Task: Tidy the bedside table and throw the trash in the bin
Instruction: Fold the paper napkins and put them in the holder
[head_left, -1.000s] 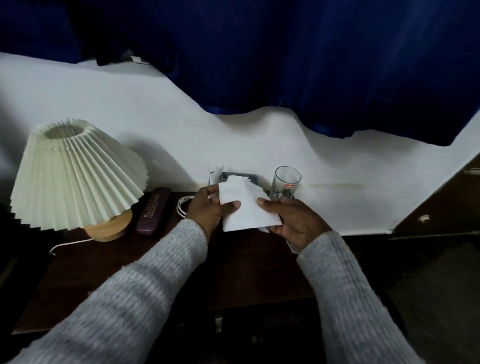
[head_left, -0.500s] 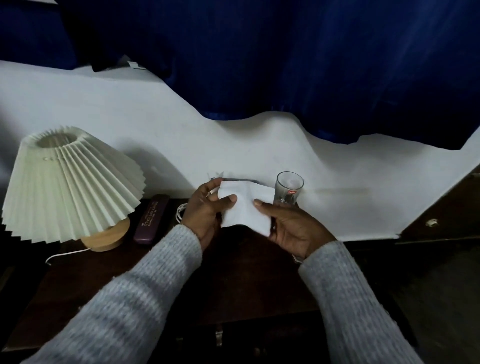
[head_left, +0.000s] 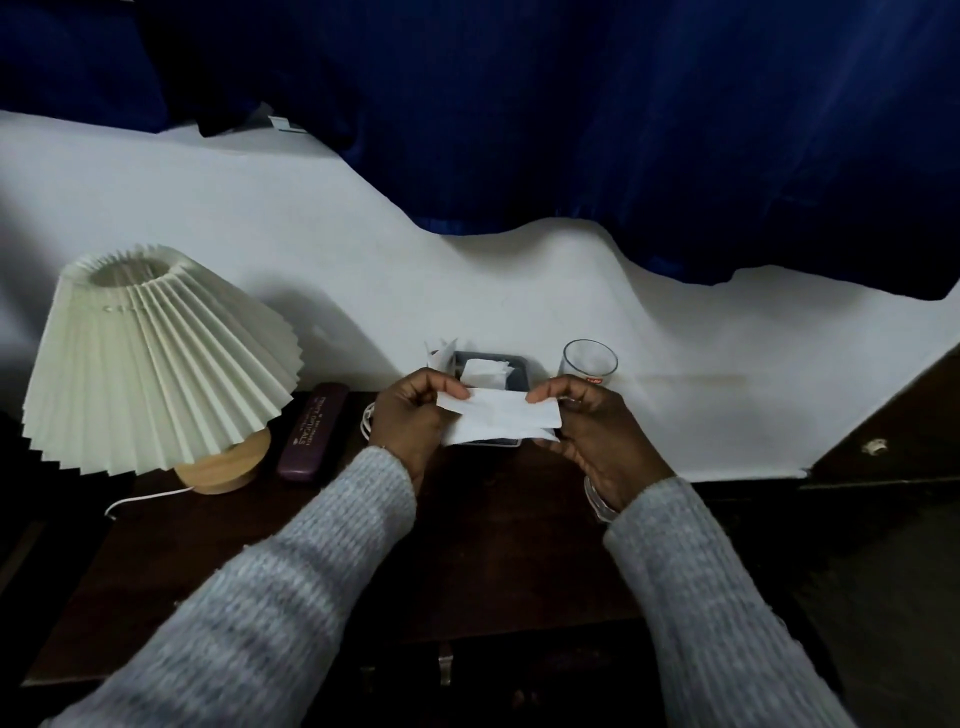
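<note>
"Over the dark wooden worktop (head_left: 493, 530), what are the two hands doing?"

"Both pinch one folded white paper tissue (head_left: 501, 418), held roughly level in the air. The left hand (head_left: 410, 415) nips its left end between thumb and fingers. The right hand (head_left: 597, 431) nips the right end the same way."

"Does the tissue touch anything else?"

"Only the hands, as far as I can tell. It hangs in front of a dark grey rectangular tray (head_left: 525, 370) that stands at the back by the white wall, and it hides the tray's middle. A crumpled white tissue (head_left: 485, 370) lies in that tray."

"And around it?"

"A clear drinking glass (head_left: 589, 358) stands upright just right of the tray. A white cable (head_left: 367, 422) shows partly behind the left hand. Beside it lies a maroon oblong spectacle case (head_left: 311, 434), then a lamp with a pleated cream shade (head_left: 156, 353) on a round wooden base. Grey knitted sleeves (head_left: 291, 597) cover both arms."
</note>
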